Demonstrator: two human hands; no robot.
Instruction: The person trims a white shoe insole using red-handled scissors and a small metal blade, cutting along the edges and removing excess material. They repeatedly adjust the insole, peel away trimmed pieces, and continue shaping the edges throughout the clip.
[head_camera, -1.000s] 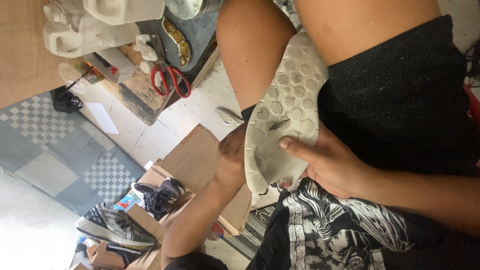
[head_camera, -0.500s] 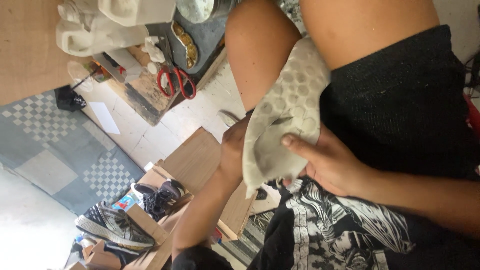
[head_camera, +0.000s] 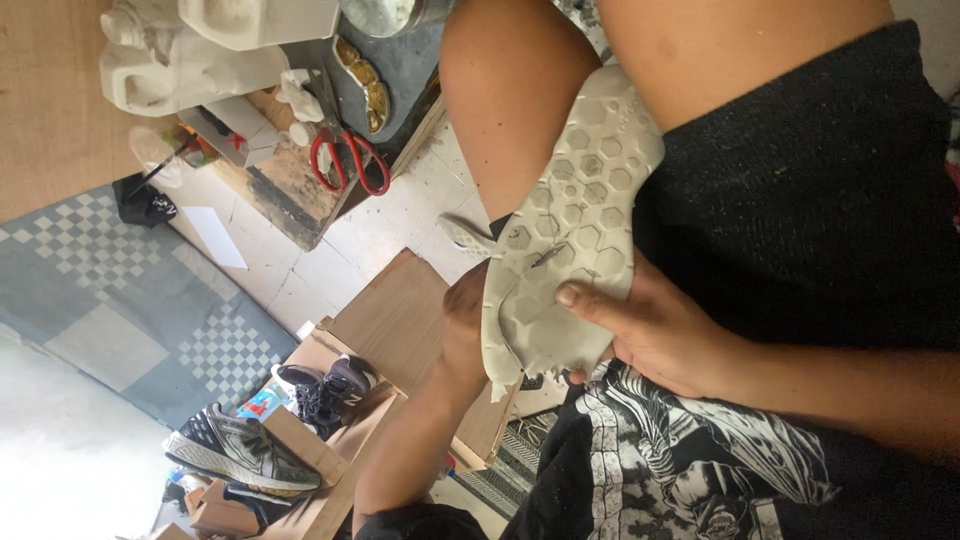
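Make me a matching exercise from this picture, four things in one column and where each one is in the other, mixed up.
Things:
1. sole
2. scissors
3. sneaker
4. mat

Places:
A. on the dark board beside the white jugs
B. on the floor, checkered, below the wooden tabletop
C. on the person's lap, held between both hands
D. lying by the cardboard boxes at the lower left

Pairs: 1-C, 2-A, 3-D, 4-B
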